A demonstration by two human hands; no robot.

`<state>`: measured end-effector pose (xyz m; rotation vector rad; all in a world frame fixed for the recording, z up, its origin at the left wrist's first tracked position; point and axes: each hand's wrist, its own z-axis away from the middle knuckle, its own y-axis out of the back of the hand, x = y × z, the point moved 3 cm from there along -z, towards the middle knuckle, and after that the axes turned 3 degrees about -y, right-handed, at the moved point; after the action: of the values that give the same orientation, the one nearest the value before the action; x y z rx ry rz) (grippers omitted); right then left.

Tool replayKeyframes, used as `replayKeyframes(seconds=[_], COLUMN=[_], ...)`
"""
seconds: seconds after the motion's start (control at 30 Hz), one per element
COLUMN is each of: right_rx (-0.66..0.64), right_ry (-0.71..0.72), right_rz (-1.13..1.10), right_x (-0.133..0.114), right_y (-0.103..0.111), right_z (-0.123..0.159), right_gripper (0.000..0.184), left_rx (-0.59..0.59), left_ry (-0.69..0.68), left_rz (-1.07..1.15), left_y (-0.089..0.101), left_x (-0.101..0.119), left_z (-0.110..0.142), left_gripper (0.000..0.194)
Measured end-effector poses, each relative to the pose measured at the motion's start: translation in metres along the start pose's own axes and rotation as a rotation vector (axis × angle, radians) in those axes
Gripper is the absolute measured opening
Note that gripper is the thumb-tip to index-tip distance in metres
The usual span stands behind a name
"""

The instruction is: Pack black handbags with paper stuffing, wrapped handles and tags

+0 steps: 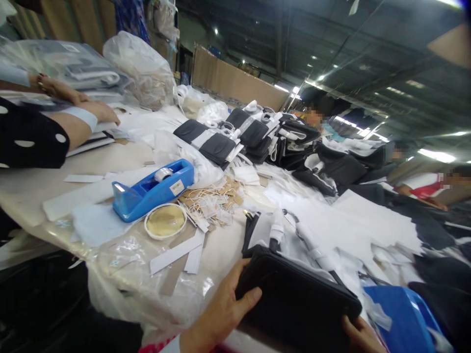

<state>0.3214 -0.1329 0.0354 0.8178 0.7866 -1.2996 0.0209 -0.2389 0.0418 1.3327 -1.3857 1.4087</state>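
A black handbag (294, 299) is held upright between my two hands at the near edge of the table. My left hand (230, 304) grips its left end, thumb on the front face and fingers behind. At the lower right corner my right hand (362, 336) is closed on the bag, partly cut off by the frame's bottom. White wrapping covers the bag's handle (309, 240), and white padding shows behind it. Left of the bag lie white paper strips (178, 252) and a pile of tags with strings (217, 198).
A blue tape dispenser (152, 189) stands beside a roll of tape (165, 220). Another blue dispenser (403, 314) is at right. Wrapped black bags (209, 139) are stacked behind. A co-worker's arms (77, 117) rest at far left; other people stand at right.
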Motion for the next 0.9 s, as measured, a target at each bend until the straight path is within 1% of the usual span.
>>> replayKeyframes(seconds=[0.07,0.1,0.2,0.27,0.33,0.43,0.47,0.53,0.63,0.73,0.8,0.9], right_rx=[-0.02,-0.032,-0.071,-0.116,-0.156,-0.157,-0.156,-0.171,-0.177,-0.177,-0.233,-0.311], right_ry=[0.008,0.012,0.064,0.145,0.263,0.446,0.49,0.541,0.552,0.523,0.48,0.424], right_rz=[-0.029,-0.045,-0.053,-0.035,-0.001,0.028,0.03,0.033,0.053,0.034,0.018,0.019], right_x=[0.001,0.0,-0.003,-0.01,-0.019,-0.036,-0.04,-0.046,-0.049,-0.049,-0.05,-0.054], right_y=[-0.001,-0.001,-0.005,-0.01,-0.017,-0.021,-0.021,-0.021,-0.017,-0.012,-0.011,-0.011], right_z=[-0.002,-0.003,-0.001,0.004,0.011,0.017,0.018,0.021,0.022,0.02,0.016,0.011], right_gripper=[0.086,0.084,0.074,0.07,0.068,0.067,0.067,0.066,0.06,0.065,0.066,0.062], left_rx=[0.02,0.05,0.147,0.169,0.107,-0.037,-0.066,-0.081,-0.077,-0.056,-0.027,0.013], left_ry=[0.013,0.013,-0.022,-0.088,-0.13,-0.087,-0.068,-0.042,0.004,0.078,0.14,0.242], left_rz=[-0.006,-0.013,-0.085,-0.186,-0.265,-0.306,-0.32,-0.356,-0.38,-0.372,-0.343,-0.233], left_y=[0.0,0.0,0.001,0.003,0.004,0.006,0.006,0.007,0.005,0.0,-0.005,-0.013], left_x=[-0.003,-0.005,-0.007,-0.004,0.001,0.007,0.009,0.013,0.018,0.026,0.032,0.042], left_z=[-0.002,-0.004,-0.008,-0.011,-0.016,-0.028,-0.032,-0.038,-0.041,-0.042,-0.042,-0.041], left_gripper=[0.044,0.047,0.066,0.077,0.079,0.078,0.078,0.079,0.077,0.072,0.068,0.062])
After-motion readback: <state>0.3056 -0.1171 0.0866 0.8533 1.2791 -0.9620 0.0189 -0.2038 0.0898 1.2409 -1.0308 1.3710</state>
